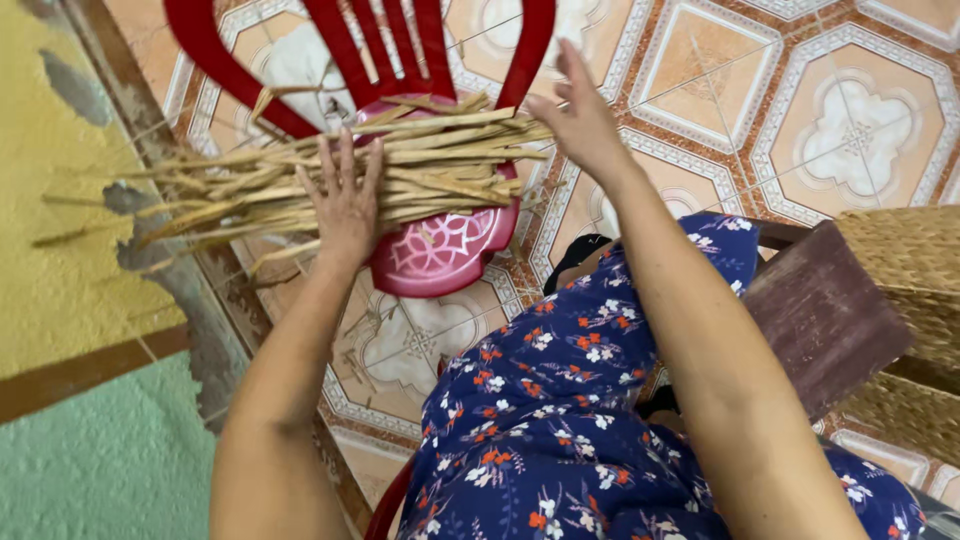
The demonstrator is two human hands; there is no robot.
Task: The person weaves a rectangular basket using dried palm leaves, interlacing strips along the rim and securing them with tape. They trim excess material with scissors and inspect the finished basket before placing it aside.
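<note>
The left hand (345, 200) lies flat, fingers spread, on a bundle of dried straw stalks (330, 170) lying across the seat of a red plastic chair (440, 255). The right hand (580, 115) hovers open at the bundle's right end, fingers loosely spread, gripping nothing.

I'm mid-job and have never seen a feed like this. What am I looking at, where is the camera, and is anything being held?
There is one picture, from a camera on a person's head looking down, so the two bare arms are that person's own. The left hand lies flat, fingers spread, on a bundle of dried reeds that rests across the seat of a red chair. The right hand is open at the bundle's right end; whether it touches the reeds I cannot tell. Neither hand grips anything. The chair stands on a patterned tile floor. At the right are a woven basket and a dark wooden piece.
</note>
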